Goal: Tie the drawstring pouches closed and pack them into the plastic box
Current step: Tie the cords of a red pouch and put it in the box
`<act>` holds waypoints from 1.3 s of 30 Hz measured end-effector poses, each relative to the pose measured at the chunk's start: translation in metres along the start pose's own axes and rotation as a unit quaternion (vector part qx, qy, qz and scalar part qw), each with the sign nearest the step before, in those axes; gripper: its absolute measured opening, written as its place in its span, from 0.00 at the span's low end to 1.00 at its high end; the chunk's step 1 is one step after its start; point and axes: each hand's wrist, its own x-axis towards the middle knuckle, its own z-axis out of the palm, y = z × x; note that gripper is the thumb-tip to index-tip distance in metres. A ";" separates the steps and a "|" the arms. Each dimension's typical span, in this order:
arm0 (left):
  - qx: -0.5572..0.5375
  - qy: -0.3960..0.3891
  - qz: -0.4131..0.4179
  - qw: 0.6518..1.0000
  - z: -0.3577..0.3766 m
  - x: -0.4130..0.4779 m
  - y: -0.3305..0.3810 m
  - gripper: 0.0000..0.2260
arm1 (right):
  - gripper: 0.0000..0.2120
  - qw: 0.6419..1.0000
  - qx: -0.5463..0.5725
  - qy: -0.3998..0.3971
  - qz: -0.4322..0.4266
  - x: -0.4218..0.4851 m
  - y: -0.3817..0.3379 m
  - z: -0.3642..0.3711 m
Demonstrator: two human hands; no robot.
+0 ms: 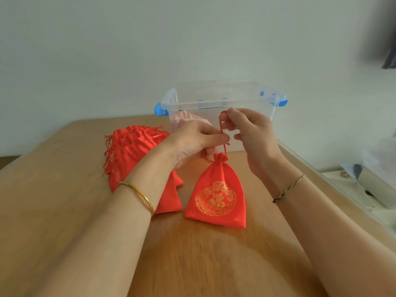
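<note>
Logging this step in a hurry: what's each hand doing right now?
Left hand: closed, pinching the red drawstring of the pouch.
Right hand: closed, pinching the same drawstring higher up.

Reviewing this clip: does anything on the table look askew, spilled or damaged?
Nothing stands out. The left hand and right hand pinch the red drawstring of an intact, gathered pouch. The other red pouches lie in a fanned pile, and the clear plastic box sits level behind.
</note>
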 end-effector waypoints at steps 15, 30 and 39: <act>-0.127 0.011 -0.034 0.991 -0.010 0.011 -0.016 0.08 | 0.12 0.982 -0.112 -0.066 0.134 -0.003 0.021 -0.007; -0.136 -0.019 0.000 0.991 -0.007 0.005 -0.010 0.09 | 0.12 0.981 -0.075 -0.152 0.090 -0.010 0.025 -0.009; 0.221 0.150 0.186 0.946 -0.005 0.010 -0.018 0.13 | 0.07 0.981 -0.072 -0.145 0.106 -0.005 0.034 -0.010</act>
